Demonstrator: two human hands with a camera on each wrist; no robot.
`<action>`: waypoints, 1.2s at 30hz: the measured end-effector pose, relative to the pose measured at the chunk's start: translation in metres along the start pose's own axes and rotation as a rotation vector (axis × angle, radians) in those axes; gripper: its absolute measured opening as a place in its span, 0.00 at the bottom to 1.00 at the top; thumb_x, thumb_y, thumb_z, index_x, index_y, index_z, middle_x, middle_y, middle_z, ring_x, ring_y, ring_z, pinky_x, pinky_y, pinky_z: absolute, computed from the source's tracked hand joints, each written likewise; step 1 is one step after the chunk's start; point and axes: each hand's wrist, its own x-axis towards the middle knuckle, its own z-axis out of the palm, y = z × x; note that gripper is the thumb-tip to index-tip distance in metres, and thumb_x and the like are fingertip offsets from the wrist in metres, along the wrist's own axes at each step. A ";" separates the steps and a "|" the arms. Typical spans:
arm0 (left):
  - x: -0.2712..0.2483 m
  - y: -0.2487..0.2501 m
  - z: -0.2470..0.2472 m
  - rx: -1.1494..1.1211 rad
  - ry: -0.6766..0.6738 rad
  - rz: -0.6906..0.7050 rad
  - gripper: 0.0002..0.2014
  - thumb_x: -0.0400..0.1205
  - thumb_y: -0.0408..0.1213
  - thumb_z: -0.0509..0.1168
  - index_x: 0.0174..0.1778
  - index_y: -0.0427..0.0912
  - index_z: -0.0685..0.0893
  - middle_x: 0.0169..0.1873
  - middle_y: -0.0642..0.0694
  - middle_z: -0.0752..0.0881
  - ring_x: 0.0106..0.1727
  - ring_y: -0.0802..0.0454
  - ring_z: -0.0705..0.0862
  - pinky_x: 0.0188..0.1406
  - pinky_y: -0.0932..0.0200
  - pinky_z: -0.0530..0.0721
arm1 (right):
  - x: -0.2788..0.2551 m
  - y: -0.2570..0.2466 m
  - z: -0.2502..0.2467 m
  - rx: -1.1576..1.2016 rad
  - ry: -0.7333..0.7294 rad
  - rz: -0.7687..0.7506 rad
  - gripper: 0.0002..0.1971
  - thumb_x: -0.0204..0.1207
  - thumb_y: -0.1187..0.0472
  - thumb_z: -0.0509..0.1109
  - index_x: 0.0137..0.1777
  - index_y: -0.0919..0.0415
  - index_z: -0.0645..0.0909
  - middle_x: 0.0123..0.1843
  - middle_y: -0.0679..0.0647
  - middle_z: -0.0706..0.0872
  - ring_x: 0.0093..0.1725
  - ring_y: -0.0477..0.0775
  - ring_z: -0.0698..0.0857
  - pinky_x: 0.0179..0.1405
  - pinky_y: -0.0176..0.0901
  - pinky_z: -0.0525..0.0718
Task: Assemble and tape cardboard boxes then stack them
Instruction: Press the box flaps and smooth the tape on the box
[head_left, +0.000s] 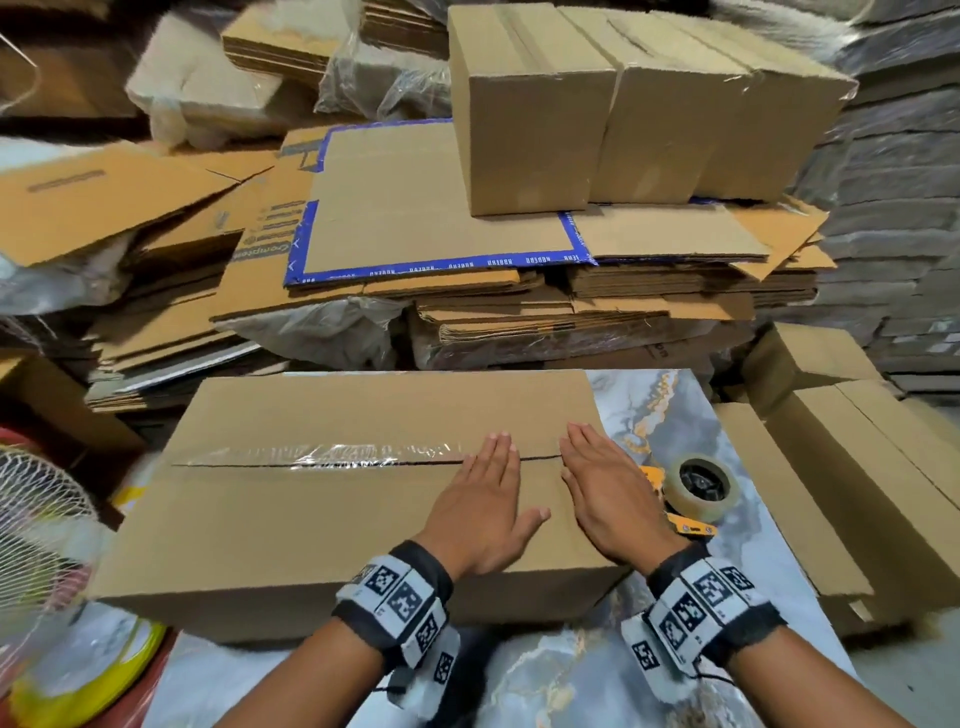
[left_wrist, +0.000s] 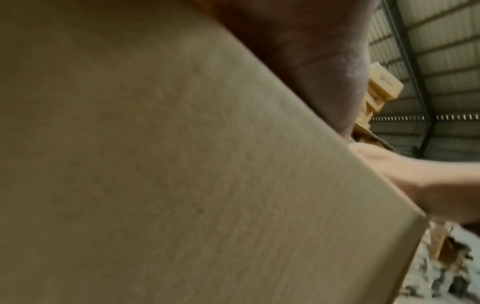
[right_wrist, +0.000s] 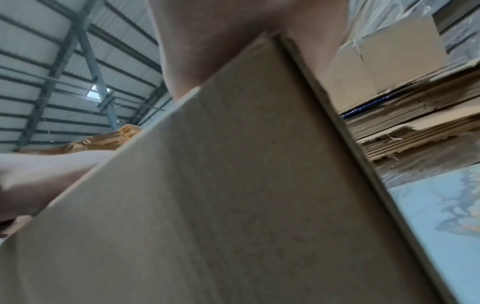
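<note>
Pressing both flat, spread hands, left hand (head_left: 485, 499) and right hand (head_left: 605, 493), on the box (head_left: 311, 519) on the table (head_left: 675, 415), you're mid-taping; next, finish the bare seam with the tape dispenser (head_left: 698, 491).

The box (head_left: 332, 499) is lying on the table (head_left: 670, 415), with both hands resting flat on its top, the left hand (head_left: 485, 512) beside the right hand (head_left: 605, 501); the tape dispenser (head_left: 696, 493) is sitting right of the box; the assembled boxes (head_left: 623, 104) are standing behind on the flattened cardboard stack (head_left: 519, 291).
</note>
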 end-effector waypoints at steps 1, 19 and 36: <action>0.003 0.005 0.001 -0.006 0.003 0.005 0.41 0.90 0.63 0.41 0.89 0.37 0.38 0.88 0.40 0.34 0.88 0.47 0.32 0.87 0.49 0.35 | 0.001 0.001 0.001 0.017 0.008 -0.010 0.32 0.87 0.50 0.38 0.88 0.60 0.61 0.90 0.54 0.57 0.90 0.51 0.52 0.83 0.36 0.37; -0.008 0.014 0.008 0.050 0.029 -0.103 0.50 0.79 0.73 0.29 0.89 0.39 0.39 0.88 0.44 0.37 0.88 0.51 0.34 0.89 0.46 0.44 | 0.004 -0.001 -0.004 0.128 0.029 -0.066 0.28 0.91 0.60 0.48 0.89 0.63 0.52 0.91 0.59 0.48 0.90 0.55 0.44 0.79 0.39 0.28; -0.025 -0.034 -0.001 -0.011 0.063 -0.263 0.41 0.88 0.66 0.38 0.89 0.41 0.39 0.88 0.44 0.35 0.88 0.51 0.36 0.87 0.52 0.39 | -0.007 -0.001 -0.012 0.008 -0.139 -0.055 0.36 0.90 0.39 0.39 0.90 0.62 0.44 0.92 0.56 0.41 0.90 0.53 0.37 0.86 0.48 0.32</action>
